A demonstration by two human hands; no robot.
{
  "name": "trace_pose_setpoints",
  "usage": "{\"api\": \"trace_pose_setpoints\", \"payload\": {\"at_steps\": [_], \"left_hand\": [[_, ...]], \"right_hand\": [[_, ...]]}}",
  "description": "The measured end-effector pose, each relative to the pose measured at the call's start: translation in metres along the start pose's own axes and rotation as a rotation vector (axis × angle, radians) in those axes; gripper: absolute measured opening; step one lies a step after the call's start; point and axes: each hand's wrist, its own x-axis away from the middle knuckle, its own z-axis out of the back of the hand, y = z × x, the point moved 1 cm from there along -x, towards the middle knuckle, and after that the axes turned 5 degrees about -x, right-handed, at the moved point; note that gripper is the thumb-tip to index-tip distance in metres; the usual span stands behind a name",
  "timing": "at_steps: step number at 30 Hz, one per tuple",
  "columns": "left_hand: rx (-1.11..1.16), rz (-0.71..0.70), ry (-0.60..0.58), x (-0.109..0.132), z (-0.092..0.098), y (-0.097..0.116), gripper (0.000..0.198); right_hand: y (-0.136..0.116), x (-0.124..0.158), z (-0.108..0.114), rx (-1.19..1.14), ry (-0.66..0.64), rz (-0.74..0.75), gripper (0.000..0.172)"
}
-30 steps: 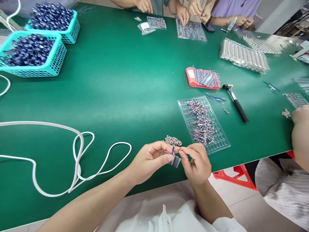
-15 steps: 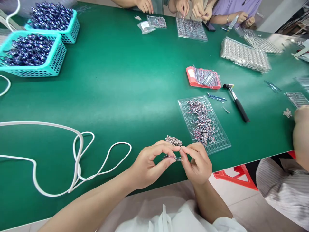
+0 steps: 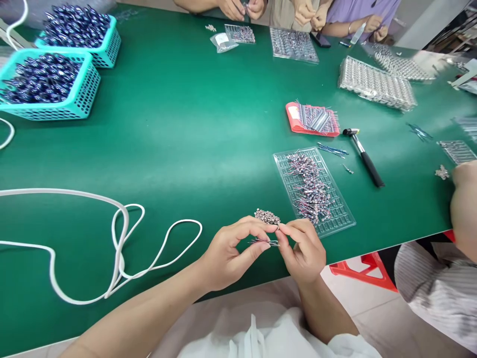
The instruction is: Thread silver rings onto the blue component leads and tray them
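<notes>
My left hand [image 3: 227,253] and my right hand [image 3: 303,251] meet at the near edge of the green table [image 3: 186,129]. Both pinch a small wired component [image 3: 266,242], with thin leads showing between the fingertips. Just beyond my fingers lies a little pile of small metal parts [image 3: 267,216]. A clear plastic tray [image 3: 335,219] with a heap of red and blue wired components [image 3: 311,186] sits to the right of my hands.
A white cable [image 3: 119,238] loops at the left. Two teal baskets [image 3: 80,97] of dark blue parts stand far left. A red tray [image 3: 294,122], a black-handled hammer [image 3: 367,161] and stacked clear trays [image 3: 376,87] lie right. Other people's hands [image 3: 238,7] work at the far edge; a person's arm [image 3: 464,209] is at right.
The flat bunch of leads seen under my fingers a second ago is gone; only thin leads show now. My hands stay in place. People's hands at the far edge have shifted.
</notes>
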Motion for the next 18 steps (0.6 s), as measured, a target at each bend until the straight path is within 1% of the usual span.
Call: {"api": "trace_pose_setpoints", "payload": {"at_steps": [2, 5, 7, 9, 11, 13, 16, 18], "left_hand": [[0.037, 0.050, -0.004, 0.001, 0.000, 0.001, 0.009], [0.128, 0.175, -0.005, 0.002, 0.000, 0.001, 0.006], [0.218, 0.258, 0.010, 0.002, -0.001, 0.000, 0.005], [0.332, 0.344, 0.032, 0.001, -0.003, 0.000, 0.008], [0.439, 0.430, 0.066, -0.001, -0.004, 0.000, 0.016], [0.488, 0.490, 0.112, -0.003, -0.004, 0.000, 0.022], [0.460, 0.533, 0.182, -0.007, -0.005, 0.001, 0.025], [0.440, 0.547, 0.210, -0.008, -0.005, 0.002, 0.025]], "right_hand": [[0.000, 0.000, 0.000, 0.001, 0.003, 0.005, 0.038], [0.000, 0.000, 0.000, 0.004, 0.007, 0.013, 0.040], [0.000, 0.000, 0.000, 0.000, 0.010, 0.017, 0.038], [0.000, 0.000, -0.001, -0.023, 0.013, 0.003, 0.035], [0.000, 0.000, -0.001, -0.084, 0.015, -0.050, 0.030], [0.001, 0.001, -0.001, -0.183, 0.016, -0.155, 0.024], [0.003, 0.003, 0.000, -0.318, 0.003, -0.306, 0.016], [0.004, 0.004, 0.000, -0.357, -0.012, -0.342, 0.013]]}}
